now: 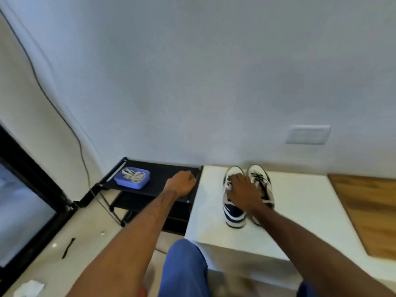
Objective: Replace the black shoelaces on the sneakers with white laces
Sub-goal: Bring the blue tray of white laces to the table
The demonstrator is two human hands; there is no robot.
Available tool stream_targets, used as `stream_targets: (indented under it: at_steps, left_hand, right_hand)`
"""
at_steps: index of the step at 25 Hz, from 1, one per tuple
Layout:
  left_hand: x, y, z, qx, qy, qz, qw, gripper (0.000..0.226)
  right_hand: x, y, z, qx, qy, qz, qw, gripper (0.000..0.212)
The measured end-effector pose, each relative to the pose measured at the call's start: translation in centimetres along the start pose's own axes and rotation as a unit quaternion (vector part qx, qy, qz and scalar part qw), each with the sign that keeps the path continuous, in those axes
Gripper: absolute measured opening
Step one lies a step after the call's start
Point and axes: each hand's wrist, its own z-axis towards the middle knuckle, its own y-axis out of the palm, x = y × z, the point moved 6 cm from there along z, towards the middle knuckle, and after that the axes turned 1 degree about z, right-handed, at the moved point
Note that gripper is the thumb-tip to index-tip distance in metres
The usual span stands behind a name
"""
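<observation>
Two white and navy sneakers stand side by side on a white table (300, 202), toes toward the wall. The right sneaker (260, 179) shows black laces. My right hand (243, 192) lies across the top of the left sneaker (233, 213), fingers over its laces; whether it grips them is hidden. White laces (134, 175) lie bunched in a blue tray (126, 182) on a black rack (162, 168) to the left. My left hand (182, 183) is curled into a fist above the rack's right end, and nothing is seen in it.
A wooden board (368, 209) lies on the table's right side. A dark cable (82, 151) runs down the wall to the floor. A black-framed mirror (30, 200) leans at the left. A black strip (68, 247) and paper scraps lie on the floor.
</observation>
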Motion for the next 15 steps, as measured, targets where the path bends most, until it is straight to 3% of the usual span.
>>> stream_targets:
  at_steps: [3, 7, 11, 15]
  left_hand:
    - [-7.4, -2.3, 0.6, 0.01, -0.051, -0.014, 0.999, 0.03]
    - [-18.3, 0.3, 2.0, 0.012, -0.121, -0.081, 0.989, 0.023]
    - [-27.4, 3.3, 5.2, 0.061, -0.182, -0.095, 0.977, 0.047]
    - [-32.6, 3.5, 9.9, 0.115, -0.159, -0.05, 0.979, 0.064]
  right_hand:
    - [-5.8, 1.8, 3.6, -0.045, -0.038, 0.059, 0.996, 0.043]
    - [-12.6, 7.5, 8.8, -0.122, -0.054, 0.156, 0.979, 0.037]
    - [-18.2, 16.0, 14.8, -0.192, -0.062, 0.209, 0.957, 0.032]
    - [-20.8, 22.7, 18.8, -0.229, -0.035, 0.262, 0.937, 0.032]
